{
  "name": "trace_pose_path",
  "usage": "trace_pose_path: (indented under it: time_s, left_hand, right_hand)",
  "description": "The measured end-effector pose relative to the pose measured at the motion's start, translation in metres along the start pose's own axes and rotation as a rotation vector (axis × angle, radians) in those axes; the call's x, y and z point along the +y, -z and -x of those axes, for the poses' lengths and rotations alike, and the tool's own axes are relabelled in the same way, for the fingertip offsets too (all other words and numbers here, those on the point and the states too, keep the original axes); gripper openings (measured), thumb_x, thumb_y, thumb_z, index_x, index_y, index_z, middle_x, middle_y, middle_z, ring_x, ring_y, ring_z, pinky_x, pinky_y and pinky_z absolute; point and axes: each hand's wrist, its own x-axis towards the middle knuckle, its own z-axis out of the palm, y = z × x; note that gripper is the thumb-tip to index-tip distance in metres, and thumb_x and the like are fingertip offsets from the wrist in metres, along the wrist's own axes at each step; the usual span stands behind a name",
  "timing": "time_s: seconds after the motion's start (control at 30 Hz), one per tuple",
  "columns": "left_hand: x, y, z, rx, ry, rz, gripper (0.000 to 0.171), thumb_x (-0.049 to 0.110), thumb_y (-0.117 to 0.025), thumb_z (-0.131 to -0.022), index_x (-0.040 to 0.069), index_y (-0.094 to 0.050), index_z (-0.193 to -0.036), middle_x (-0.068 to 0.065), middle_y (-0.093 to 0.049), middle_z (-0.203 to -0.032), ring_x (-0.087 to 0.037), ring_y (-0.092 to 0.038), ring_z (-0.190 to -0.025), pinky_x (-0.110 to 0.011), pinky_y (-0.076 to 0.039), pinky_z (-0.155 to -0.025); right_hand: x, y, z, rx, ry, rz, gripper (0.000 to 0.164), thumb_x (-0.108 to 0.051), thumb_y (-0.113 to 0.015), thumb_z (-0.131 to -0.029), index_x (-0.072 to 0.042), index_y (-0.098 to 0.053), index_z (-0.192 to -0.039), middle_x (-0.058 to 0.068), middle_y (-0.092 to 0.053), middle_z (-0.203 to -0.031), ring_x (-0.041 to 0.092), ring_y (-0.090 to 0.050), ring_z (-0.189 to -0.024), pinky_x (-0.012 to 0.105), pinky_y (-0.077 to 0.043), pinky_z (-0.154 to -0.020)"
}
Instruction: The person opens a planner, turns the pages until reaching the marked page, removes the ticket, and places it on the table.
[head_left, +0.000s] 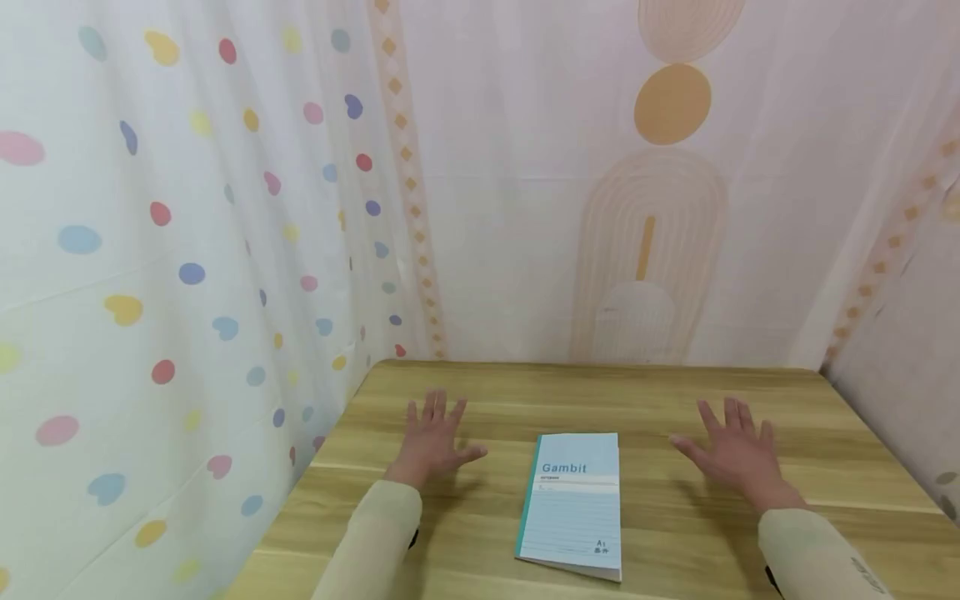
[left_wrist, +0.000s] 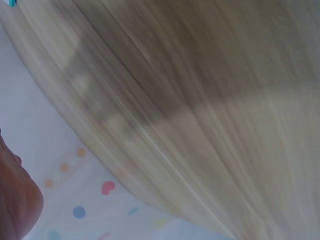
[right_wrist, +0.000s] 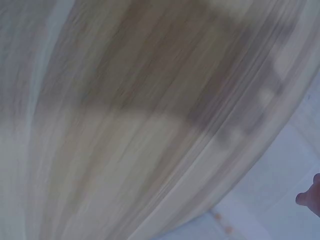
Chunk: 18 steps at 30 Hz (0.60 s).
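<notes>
A light blue notebook (head_left: pixel 573 508) with a teal spine and the word Gambit on its cover lies on the wooden table (head_left: pixel 480 400). To its left, my left hand (head_left: pixel 431 442) is held over the table with fingers spread and nothing in it. On the other side, my right hand (head_left: pixel 738 454) is likewise spread and holds nothing. Both hands are apart from the notebook. Part of the left hand (left_wrist: pixel 17 200) shows at the edge of the left wrist view, and a bit of the right hand (right_wrist: pixel 311 197) in the right wrist view.
A dotted curtain (head_left: pixel 187 250) hangs along the table's left side. Behind the table hangs a pale curtain (head_left: pixel 510 208) with arch shapes, and another patterned curtain (head_left: pixel 922 350) is on the right. Shadows of the hands fall on the tabletop.
</notes>
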Motion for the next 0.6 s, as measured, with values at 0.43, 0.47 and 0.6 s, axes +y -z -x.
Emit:
trace_pose_path:
  time_s: [0.43,0.47,0.6]
  left_hand:
    - [0.020,-0.010,-0.008,-0.049,-0.051,0.066,0.094,0.066,-0.061,-0.087,0.011,-0.028,-0.157,-0.025,-0.010,-0.162,-0.040,-0.004,-0.150,-0.063,0.000,-0.116]
    - [0.022,-0.011,-0.008,-0.057,-0.054,0.075,0.094,0.065,-0.061,-0.088,0.012,-0.027,-0.158,-0.024,-0.010,-0.162,-0.040,-0.004,-0.150,-0.063,0.001,-0.116]
    - [0.028,-0.015,-0.008,-0.074,-0.077,0.096,0.094,0.063,-0.063,-0.088,0.013,-0.027,-0.158,-0.024,-0.012,-0.162,-0.040,-0.006,-0.150,-0.063,-0.002,-0.116]
  right_hand:
    - [-0.024,-0.016,-0.009,0.061,0.053,-0.013,0.090,-0.063,-0.049,-0.096,0.006,-0.031,-0.150,0.043,-0.016,-0.151,0.060,-0.014,-0.139,0.078,-0.010,-0.105]
    - [-0.025,-0.017,-0.009,0.064,0.057,-0.020,0.089,-0.062,-0.050,-0.096,0.007,-0.031,-0.150,0.043,-0.017,-0.150,0.060,-0.015,-0.138,0.078,-0.011,-0.104]
    - [-0.031,-0.021,-0.008,0.072,0.074,-0.052,0.086,-0.058,-0.051,-0.097,0.008,-0.031,-0.149,0.044,-0.021,-0.149,0.060,-0.020,-0.137,0.077,-0.017,-0.104]
